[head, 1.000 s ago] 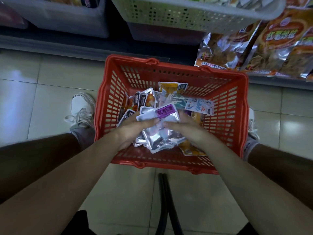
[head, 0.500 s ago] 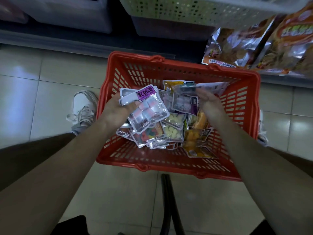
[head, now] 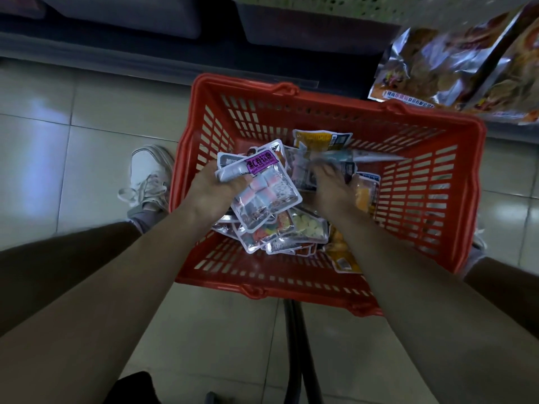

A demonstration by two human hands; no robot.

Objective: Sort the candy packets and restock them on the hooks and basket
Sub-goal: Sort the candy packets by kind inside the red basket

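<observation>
A red plastic basket [head: 431,182] stands on the floor and holds several candy packets. My left hand [head: 213,191] grips a stack of clear packets at its left edge; the top packet [head: 262,188] has a purple label and pink-and-white sweets inside. My right hand [head: 329,185] is among the packets in the middle of the basket, its fingers blurred against a pale blue packet [head: 361,156]; whether it holds that packet is unclear. A yellow packet [head: 320,139] lies behind, and orange ones [head: 364,196] sit to the right.
Large orange and silver snack bags [head: 455,62] hang at the upper right. Grey bins [head: 128,16] and a perforated crate [head: 350,7] sit on the shelf above the basket. My white shoe [head: 148,173] is left of the basket. A black bar [head: 300,351] runs below.
Both hands held one bundle together a second ago. The left hand has kept the purple-label stack at the left, while the right hand moved off to the packets farther back.
</observation>
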